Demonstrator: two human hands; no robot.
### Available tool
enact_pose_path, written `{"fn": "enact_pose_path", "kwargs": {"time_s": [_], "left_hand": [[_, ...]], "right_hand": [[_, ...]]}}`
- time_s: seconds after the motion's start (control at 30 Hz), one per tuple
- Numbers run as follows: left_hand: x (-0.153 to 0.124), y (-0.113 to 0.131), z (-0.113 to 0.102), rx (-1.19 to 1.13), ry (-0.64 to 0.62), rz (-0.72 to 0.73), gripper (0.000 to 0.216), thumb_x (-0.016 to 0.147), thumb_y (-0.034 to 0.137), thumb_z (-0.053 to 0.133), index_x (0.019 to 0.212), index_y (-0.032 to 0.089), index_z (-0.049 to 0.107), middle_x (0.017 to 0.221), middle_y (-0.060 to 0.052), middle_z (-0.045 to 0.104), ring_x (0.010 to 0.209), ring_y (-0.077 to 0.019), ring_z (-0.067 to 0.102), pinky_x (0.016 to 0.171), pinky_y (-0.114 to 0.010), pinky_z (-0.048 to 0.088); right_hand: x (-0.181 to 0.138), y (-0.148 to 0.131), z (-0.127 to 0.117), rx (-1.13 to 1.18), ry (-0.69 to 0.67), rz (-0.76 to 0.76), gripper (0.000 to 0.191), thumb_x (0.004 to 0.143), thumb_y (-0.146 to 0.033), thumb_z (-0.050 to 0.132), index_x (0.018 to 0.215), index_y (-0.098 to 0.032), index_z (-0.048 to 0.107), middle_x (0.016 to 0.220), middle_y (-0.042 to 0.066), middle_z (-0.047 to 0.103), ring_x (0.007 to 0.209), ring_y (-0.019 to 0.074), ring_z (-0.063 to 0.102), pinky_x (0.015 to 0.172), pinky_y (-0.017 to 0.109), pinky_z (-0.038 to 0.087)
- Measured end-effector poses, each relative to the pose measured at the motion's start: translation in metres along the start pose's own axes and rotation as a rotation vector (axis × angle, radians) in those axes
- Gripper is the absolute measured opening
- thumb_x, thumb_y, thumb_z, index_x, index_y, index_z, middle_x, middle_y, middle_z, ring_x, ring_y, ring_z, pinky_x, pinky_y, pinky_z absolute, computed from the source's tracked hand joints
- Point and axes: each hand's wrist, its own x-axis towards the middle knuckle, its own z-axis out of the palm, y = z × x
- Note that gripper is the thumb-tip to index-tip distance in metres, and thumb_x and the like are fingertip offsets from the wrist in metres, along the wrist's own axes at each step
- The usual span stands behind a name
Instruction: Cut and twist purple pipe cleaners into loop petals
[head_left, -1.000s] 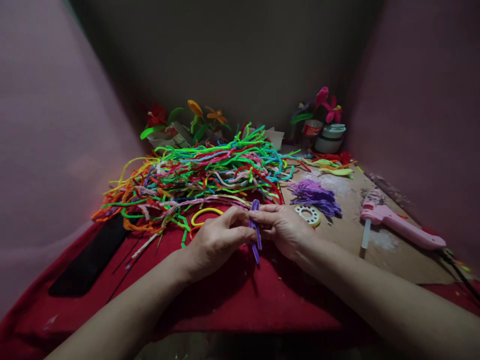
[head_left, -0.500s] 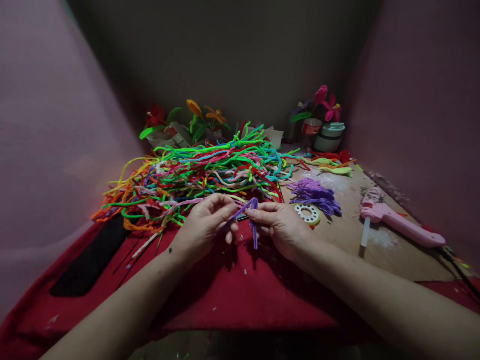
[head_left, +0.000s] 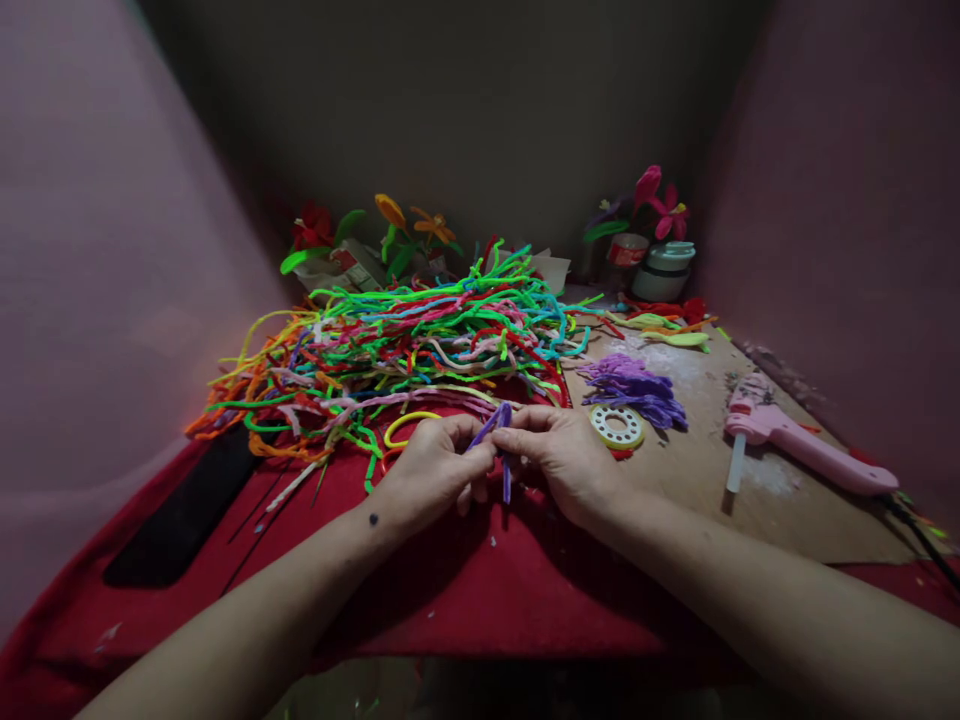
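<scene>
A purple pipe cleaner (head_left: pixel 506 478), bent at its top into a narrow upside-down V, is pinched between both hands above the red cloth. My left hand (head_left: pixel 435 462) is closed on its left part, thumb and forefinger near the bend. On the right side of the bend, my right hand (head_left: pixel 562 458) pinches it, with one end hanging down below the fingers. The two hands' fingertips almost meet. Just behind my left hand show yellow scissor-like handle loops (head_left: pixel 405 428), partly covered.
A large heap of colourful pipe cleaners (head_left: pixel 435 330) lies behind. At right, cardboard (head_left: pixel 682 500) holds purple bent pieces (head_left: pixel 637 390), a yellow-rimmed disc (head_left: pixel 617 427) and a pink glue gun (head_left: pixel 802 445). A black phone-like slab (head_left: pixel 176 520) lies left; pipe-cleaner flowers (head_left: pixel 412 225) stand at the back.
My left hand has moved right, closer to my right hand and the bend of the purple pipe cleaner. The yellow loops behind it have come into sight.
</scene>
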Motion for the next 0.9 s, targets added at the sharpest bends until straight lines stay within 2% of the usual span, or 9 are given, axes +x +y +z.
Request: {"fn": "enact_pose_path", "kwargs": {"time_s": [0.13,0.27,0.33,0.47,0.57,0.7,0.9], "left_hand": [[-0.0008,-0.0008,0.0010,-0.030,0.004,0.010,0.012,0.074,0.024,0.050,0.067,0.015,0.048,0.044,0.003,0.054,0.030,-0.0073,0.045,0.030,-0.016,0.036],[-0.0020,-0.0010,0.0004,-0.243,-0.071,-0.024,0.013,0.075,0.026,0.050,0.070,0.015,0.046,0.047,0.002,0.056,0.032,-0.0092,0.049,0.032,-0.020,0.041],[-0.0022,-0.0015,0.0005,-0.300,-0.086,-0.043,0.015,0.075,0.028,0.051,0.070,0.015,0.046,0.047,0.002,0.056,0.032,-0.0094,0.049,0.033,-0.020,0.042],[-0.0018,-0.0027,0.0017,-0.292,-0.071,-0.049,0.019,0.075,0.031,0.053,0.067,0.015,0.045,0.046,0.001,0.057,0.032,-0.0102,0.051,0.033,-0.019,0.039],[-0.0010,-0.0033,0.0015,-0.301,-0.073,-0.050,0.021,0.074,0.031,0.054,0.066,0.015,0.044,0.046,0.001,0.057,0.032,-0.0108,0.052,0.032,-0.018,0.037],[-0.0002,-0.0036,0.0004,-0.333,-0.106,-0.035,0.018,0.077,0.029,0.051,0.067,0.014,0.047,0.047,0.000,0.057,0.033,-0.0101,0.051,0.033,-0.019,0.039],[-0.0033,0.0005,-0.0002,-0.280,-0.154,-0.043,0.017,0.079,0.029,0.048,0.073,0.014,0.050,0.049,0.001,0.055,0.036,-0.0096,0.050,0.037,-0.020,0.041]], "right_hand": [[-0.0001,0.0010,0.0002,0.038,-0.048,-0.017,0.020,0.056,-0.026,0.072,0.060,-0.014,0.056,0.048,-0.003,0.053,0.038,0.0059,0.045,0.038,0.019,0.033],[0.0009,0.0039,-0.0016,0.067,-0.142,-0.044,0.015,0.061,-0.024,0.067,0.071,-0.015,0.059,0.056,-0.002,0.058,0.046,0.0090,0.052,0.046,0.021,0.040],[0.0011,0.0041,-0.0010,0.063,-0.143,-0.063,0.015,0.061,-0.022,0.066,0.072,-0.015,0.060,0.058,-0.001,0.059,0.048,0.0093,0.053,0.048,0.022,0.041],[0.0011,0.0027,0.0012,0.031,-0.079,-0.081,0.011,0.059,-0.016,0.064,0.068,-0.014,0.060,0.057,-0.001,0.058,0.048,0.0091,0.052,0.047,0.021,0.040],[0.0014,0.0029,0.0002,0.017,-0.080,-0.081,0.010,0.060,-0.014,0.062,0.070,-0.014,0.061,0.058,0.000,0.058,0.048,0.0094,0.052,0.046,0.021,0.039],[0.0015,0.0028,-0.0022,0.005,-0.121,-0.093,0.013,0.064,-0.018,0.060,0.076,-0.013,0.061,0.057,0.000,0.057,0.045,0.0081,0.049,0.044,0.021,0.036],[0.0022,0.0004,-0.0028,0.030,-0.119,-0.078,0.016,0.068,-0.029,0.062,0.071,-0.014,0.058,0.054,-0.001,0.055,0.044,0.0075,0.049,0.043,0.020,0.035]]}}
